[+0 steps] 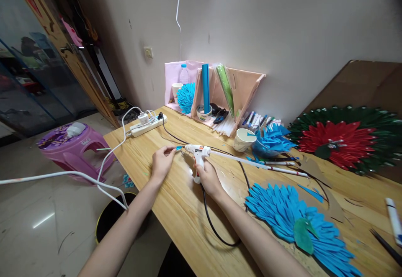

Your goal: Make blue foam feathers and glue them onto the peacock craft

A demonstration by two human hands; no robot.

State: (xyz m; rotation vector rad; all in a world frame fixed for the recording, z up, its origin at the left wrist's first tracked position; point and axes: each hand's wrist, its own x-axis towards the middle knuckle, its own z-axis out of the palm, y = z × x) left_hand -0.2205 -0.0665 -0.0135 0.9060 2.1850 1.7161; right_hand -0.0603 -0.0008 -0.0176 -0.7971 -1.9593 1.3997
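Note:
My right hand (210,179) is wrapped round the handle of a white hot glue gun (197,153), its nozzle pointing left. A long glue stick (237,158) sticks out of the gun's back end. Between the fingertips of my left hand (162,162) is a small blue piece (179,147), right at the nozzle; whether the two touch I cannot tell. To the right on the table lies a fan of blue petals (276,206) with a green bird-head shape (304,236) on it. A black cord (206,212) hangs from the gun's handle and loops over the table.
A power strip (147,126) with plugged-in cables lies at the table's left edge. Behind stand a paper cup (244,139), a bowl of blue pieces (271,141), markers (254,120) and a pink box (248,82). A red and green petal piece (337,141) leans at right. A purple stool (75,147) stands left.

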